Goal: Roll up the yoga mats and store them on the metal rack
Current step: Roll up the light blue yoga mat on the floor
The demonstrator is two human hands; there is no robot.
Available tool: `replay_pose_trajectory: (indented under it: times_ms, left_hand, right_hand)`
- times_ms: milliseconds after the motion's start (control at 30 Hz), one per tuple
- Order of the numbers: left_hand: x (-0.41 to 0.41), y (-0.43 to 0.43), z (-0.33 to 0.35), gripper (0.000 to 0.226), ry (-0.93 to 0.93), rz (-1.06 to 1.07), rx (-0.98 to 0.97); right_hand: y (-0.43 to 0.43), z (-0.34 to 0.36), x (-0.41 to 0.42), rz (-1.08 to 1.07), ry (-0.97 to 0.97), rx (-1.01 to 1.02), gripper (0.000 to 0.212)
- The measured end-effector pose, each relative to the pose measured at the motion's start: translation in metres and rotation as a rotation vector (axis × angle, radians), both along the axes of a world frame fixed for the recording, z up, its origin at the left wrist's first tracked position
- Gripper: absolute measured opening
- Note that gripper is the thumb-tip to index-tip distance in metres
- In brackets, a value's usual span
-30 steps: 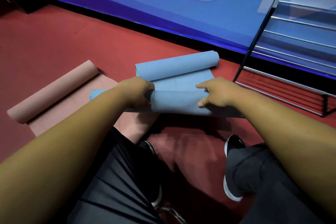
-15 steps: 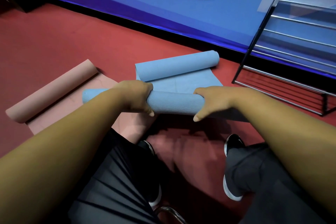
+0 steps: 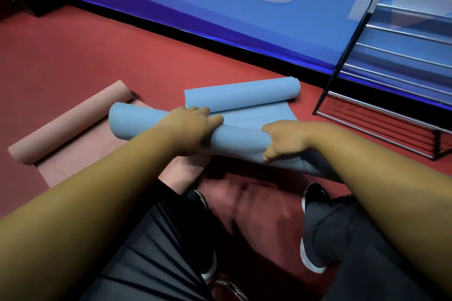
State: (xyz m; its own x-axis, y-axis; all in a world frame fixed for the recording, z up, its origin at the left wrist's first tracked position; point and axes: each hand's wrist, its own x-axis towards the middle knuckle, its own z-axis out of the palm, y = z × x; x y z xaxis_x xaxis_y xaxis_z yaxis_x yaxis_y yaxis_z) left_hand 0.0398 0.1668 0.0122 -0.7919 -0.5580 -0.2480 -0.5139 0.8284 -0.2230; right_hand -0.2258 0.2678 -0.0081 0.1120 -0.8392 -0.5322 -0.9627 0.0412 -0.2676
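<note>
Left of the blue mat, a smooth pink mat lies half rolled on the red floor. The blue mat is ribbed foam, rolled at both ends. Your left hand and right hand each keep a curled grip on its near roll. Right of it, across a strip of bare floor, the metal rack of thin chrome bars stands against the blue wall.

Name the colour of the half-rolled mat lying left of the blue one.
The half-rolled mat is pale pink, seen best in the head view.

Red floor w/ pink mat, blue mat, metal rack.
</note>
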Motion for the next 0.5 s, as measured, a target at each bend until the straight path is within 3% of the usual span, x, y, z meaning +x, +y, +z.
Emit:
replay_pose_trajectory:
  times_ms: [100, 367, 500]
  left_hand:
    - [-0.005, 0.007, -0.009, 0.042, 0.002, 0.004, 0.000]
    - [-0.007, -0.009, -0.005, 0.029, 0.011, 0.187, 0.385]
    - [-0.006, -0.016, -0.006, 0.029, 0.003, 0.246, 0.476]
  right_hand:
    - [0.000, -0.004, -0.001, -0.006, 0.007, -0.017, 0.050]
    - [0.008, -0.002, -0.006, -0.071, 0.029, -0.197, 0.052]
    - [0.014, -0.004, -0.011, -0.030, 0.221, -0.171, 0.084]
